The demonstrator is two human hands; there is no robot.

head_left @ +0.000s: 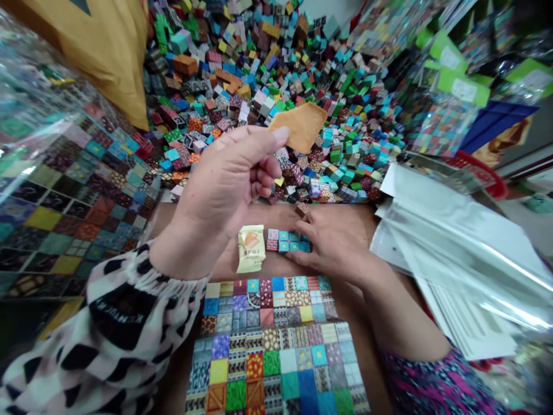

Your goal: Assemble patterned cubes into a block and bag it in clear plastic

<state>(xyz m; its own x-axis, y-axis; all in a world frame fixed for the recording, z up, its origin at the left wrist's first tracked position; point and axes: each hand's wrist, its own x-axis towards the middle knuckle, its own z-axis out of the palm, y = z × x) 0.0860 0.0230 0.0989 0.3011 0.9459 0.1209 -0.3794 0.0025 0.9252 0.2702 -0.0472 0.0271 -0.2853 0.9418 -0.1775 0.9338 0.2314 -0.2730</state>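
Note:
My left hand [228,173] is raised above the board, pinching a thin tan cracker [302,127] with an angular edge between thumb and fingers. Down on the brown board [276,270], my right hand [330,242] has its thumb and fingers around the right end of a short double row of patterned cubes [289,241], mostly blue with yellow marks. Pink cubes stand at the row's left end. A brown cube [302,210] lies by the fingertips of that hand. Left of the row is a small pale yellow snack wrapper [251,249].
Nearest me are flat blocks of assembled patterned cubes [276,357]. A large heap of loose cubes [242,86] lies behind the board. Clear bags of cubes [64,202] stand at left, a yellow bag [103,52] above them. White sheets and clear plastic [458,253] lie at right.

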